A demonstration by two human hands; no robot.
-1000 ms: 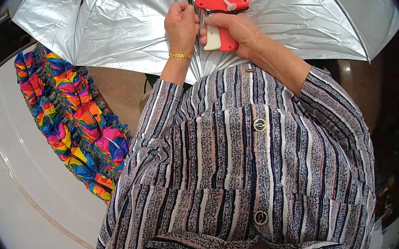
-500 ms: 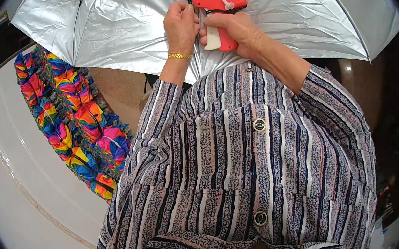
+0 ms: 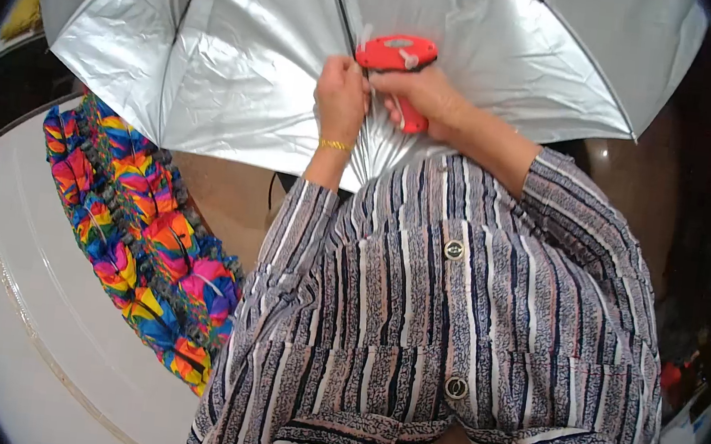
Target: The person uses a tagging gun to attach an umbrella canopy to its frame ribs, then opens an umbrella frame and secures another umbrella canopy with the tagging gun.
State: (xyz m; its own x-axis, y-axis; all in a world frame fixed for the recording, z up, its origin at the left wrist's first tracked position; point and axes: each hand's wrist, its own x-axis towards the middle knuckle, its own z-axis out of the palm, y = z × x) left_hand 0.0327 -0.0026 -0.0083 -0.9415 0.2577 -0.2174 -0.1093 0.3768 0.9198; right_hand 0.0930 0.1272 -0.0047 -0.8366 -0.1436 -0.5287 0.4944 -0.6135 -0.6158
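- Head view: a yellow item point(image 3: 24, 12) sits far to the left of the red tool point(image 3: 397, 53), too blurred at the edge to identify.
- White desk point(image 3: 35, 301) curves below and well to the left of the red tool.
- Rainbow-coloured bundles point(image 3: 117, 262), bound with narrow bands, lie in rows with grey material between them, on the same side and lower than the red tool.
- Silver canopy point(image 3: 237, 114), creased and crossed by dark ribs, spreads behind the red tool and out to both sides of it.
- Left hand point(image 3: 341, 99), with a gold bracelet point(image 3: 335, 144) at the wrist, is just beside the red tool's nose; its grip is closed at the gathered canopy, though the exact spot pinched is hidden.
- Dark rib point(image 3: 339, 4) slants down to the red tool's nose, by the left fingertips.
- Right hand point(image 3: 425, 98) has its grip wrapped around the handle of the red tool, which lies in front of the canopy.
- Striped shirt point(image 3: 485, 305) with round metal buttons fills the area below the red tool.
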